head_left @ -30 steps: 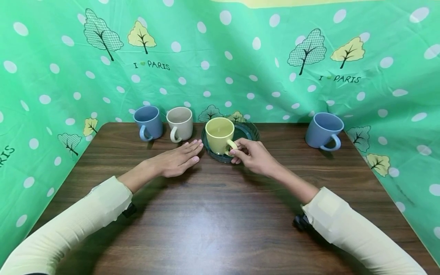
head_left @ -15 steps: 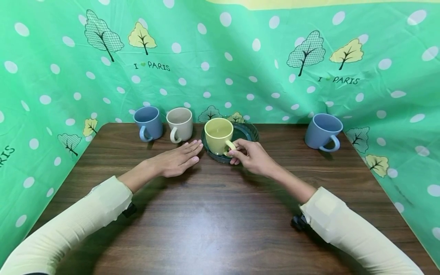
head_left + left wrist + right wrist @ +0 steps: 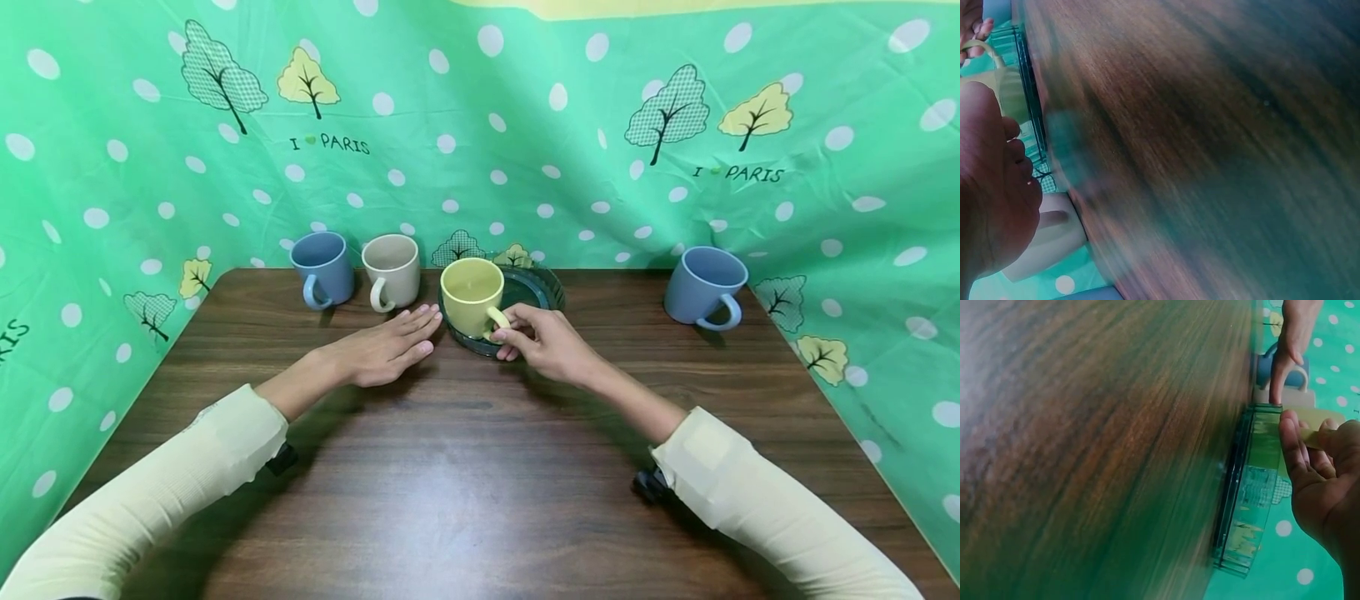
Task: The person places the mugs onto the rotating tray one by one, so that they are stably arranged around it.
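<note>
A yellow mug [image 3: 471, 298] stands upright over the left part of a round, clear green dish [image 3: 536, 292] with a raised rim. My right hand [image 3: 551, 342] pinches the mug's handle between thumb and fingers; in the right wrist view the fingers [image 3: 1300, 456] curl at that handle beside the dish wall. To the left of the dish, my left hand [image 3: 382, 346] lies palm down with straight fingers, its fingertips close to the dish rim. Whether they touch the rim I cannot tell. Just behind the left hand stands a white mug [image 3: 392, 273].
A blue mug [image 3: 322, 271] stands left of the white one. Another blue mug [image 3: 707, 287] is near the right back of the dark wooden table [image 3: 450, 483]. Green dotted cloth [image 3: 420, 108] hangs along the back and both sides.
The yellow mug has shifted slightly left within the dish, with my right hand moving along on its handle. My left hand has stayed in place.
</note>
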`<control>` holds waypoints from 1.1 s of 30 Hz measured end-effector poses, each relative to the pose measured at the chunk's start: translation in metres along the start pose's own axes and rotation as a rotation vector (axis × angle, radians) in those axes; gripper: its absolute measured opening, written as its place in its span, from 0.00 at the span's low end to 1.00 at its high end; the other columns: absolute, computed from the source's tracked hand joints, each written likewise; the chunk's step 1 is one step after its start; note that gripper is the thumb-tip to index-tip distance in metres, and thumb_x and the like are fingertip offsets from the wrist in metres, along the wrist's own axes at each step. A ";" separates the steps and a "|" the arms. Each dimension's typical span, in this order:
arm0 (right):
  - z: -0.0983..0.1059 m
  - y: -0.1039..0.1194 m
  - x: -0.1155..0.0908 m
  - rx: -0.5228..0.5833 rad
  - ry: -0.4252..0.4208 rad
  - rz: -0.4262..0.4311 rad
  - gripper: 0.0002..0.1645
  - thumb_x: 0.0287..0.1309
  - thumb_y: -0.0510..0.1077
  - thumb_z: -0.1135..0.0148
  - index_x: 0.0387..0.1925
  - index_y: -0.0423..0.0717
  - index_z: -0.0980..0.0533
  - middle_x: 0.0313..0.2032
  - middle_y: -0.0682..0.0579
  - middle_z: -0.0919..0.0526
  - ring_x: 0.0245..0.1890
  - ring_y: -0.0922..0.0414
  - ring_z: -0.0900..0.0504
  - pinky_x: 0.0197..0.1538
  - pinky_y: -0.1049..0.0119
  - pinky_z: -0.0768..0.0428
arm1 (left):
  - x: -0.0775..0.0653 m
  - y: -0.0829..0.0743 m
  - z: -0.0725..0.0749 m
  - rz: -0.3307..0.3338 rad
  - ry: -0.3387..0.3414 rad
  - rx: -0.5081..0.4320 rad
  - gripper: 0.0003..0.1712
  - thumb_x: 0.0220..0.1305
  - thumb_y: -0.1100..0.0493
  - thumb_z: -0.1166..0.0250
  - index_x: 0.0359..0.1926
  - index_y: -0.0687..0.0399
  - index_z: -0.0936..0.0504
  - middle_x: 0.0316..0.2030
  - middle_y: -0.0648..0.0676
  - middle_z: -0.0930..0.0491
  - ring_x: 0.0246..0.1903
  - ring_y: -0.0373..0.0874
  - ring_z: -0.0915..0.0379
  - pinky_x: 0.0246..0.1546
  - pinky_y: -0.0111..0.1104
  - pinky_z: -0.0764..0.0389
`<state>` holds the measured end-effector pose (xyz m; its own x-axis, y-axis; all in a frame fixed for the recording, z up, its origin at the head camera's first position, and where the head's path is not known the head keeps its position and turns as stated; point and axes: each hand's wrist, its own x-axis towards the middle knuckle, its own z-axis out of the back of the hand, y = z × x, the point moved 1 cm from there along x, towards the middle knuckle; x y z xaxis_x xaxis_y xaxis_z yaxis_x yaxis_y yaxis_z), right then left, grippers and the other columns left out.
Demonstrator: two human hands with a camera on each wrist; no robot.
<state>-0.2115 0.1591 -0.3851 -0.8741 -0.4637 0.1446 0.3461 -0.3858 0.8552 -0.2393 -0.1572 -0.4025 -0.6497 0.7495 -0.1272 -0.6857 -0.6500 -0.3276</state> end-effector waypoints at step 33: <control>0.060 -0.020 -0.045 -0.194 -0.142 -0.105 0.18 0.82 0.45 0.31 0.63 0.38 0.15 0.49 0.43 0.05 0.49 0.48 0.05 0.48 0.72 0.12 | -0.002 -0.001 -0.006 -0.084 -0.293 0.090 0.31 0.91 0.48 0.45 0.83 0.58 0.26 0.82 0.63 0.27 0.84 0.66 0.33 0.85 0.65 0.33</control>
<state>-0.1997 0.2350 -0.3788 -0.9429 -0.3021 0.1403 0.2981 -0.5777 0.7598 -0.2355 -0.1577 -0.4073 -0.6474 0.7414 0.1765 -0.7589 -0.6057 -0.2393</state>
